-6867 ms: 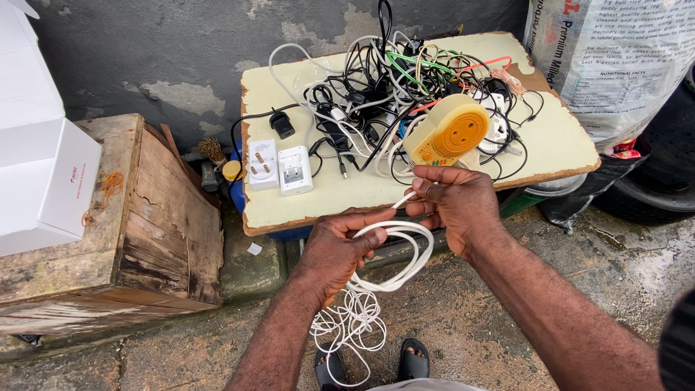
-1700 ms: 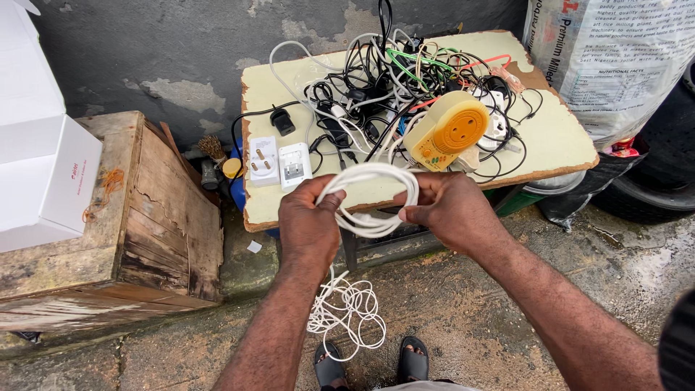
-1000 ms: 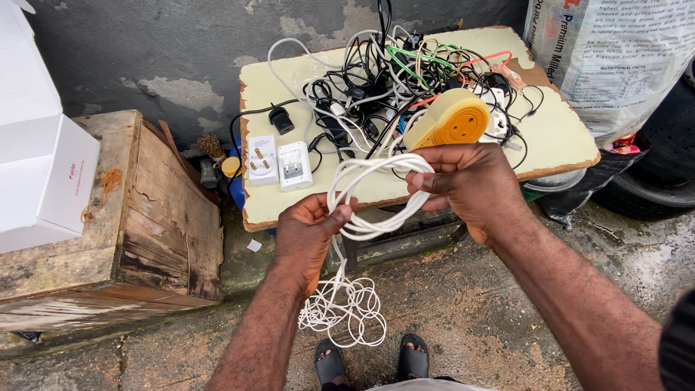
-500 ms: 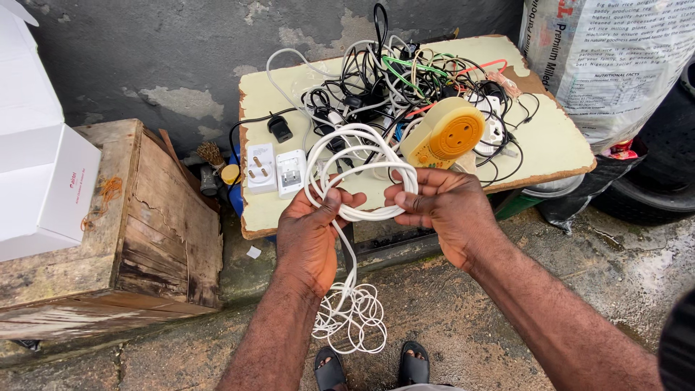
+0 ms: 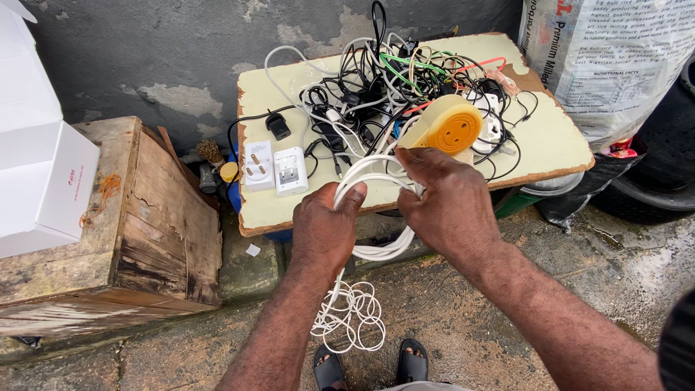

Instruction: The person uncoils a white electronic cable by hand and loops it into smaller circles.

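Observation:
Both hands hold a coil of white cable (image 5: 376, 171) in front of a worn cream board (image 5: 550, 141). My left hand (image 5: 326, 228) grips the coil's left side with the thumb up. On the right side, my right hand (image 5: 441, 206) closes over the loops. The cable's loose end hangs down in a tangle (image 5: 351, 318) above my sandalled feet. A yellow and orange socket box (image 5: 445, 127) stands just beyond my right hand.
A pile of tangled black, white and coloured cables (image 5: 384, 80) covers the board's far half. Two white plug adaptors (image 5: 275, 166) lie at its left. A wooden crate (image 5: 137, 217) and a white open box (image 5: 40, 159) stand left; a printed sack (image 5: 615, 58) and a tyre right.
The coil has tilted over and dropped lower between my hands; my right hand turned palm-down over the loops, and my left hand shifted right along the coil.

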